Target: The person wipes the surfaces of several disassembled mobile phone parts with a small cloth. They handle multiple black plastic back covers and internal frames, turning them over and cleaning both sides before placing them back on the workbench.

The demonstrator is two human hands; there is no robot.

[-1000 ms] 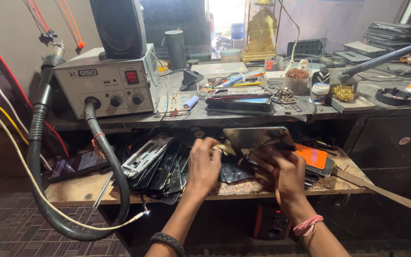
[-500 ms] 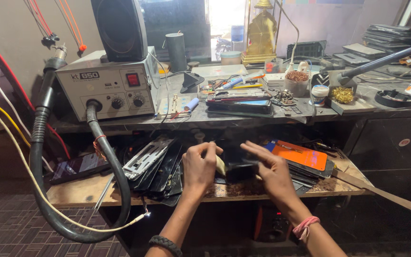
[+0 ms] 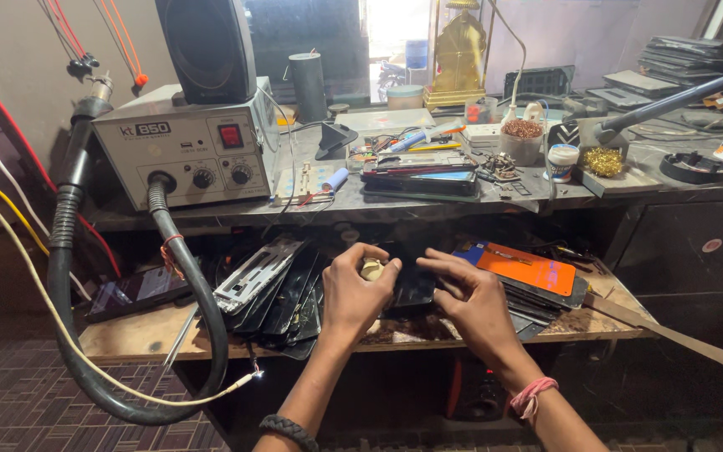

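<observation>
On the lower wooden shelf [image 3: 144, 335] under the desk [image 3: 428, 201], the left hand [image 3: 353, 293] pinches a small pale round object [image 3: 371, 269] in a closed grip. The right hand [image 3: 470, 297] rests open-fingered on a dark flat phone panel [image 3: 416, 289], apparently sorting through 1 pile; next likely needs lifting that panel cleanly.

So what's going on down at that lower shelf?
A person is working with both hands over a heap of dark phone screens and panels on the wooden lower shelf. The left hand pinches a small pale round object between its fingers. The right hand rests with its fingers spread on a dark panel in the pile, beside an orange-backed one. Above, the bench carries a grey hot-air station with its thick hose looping down.
</observation>
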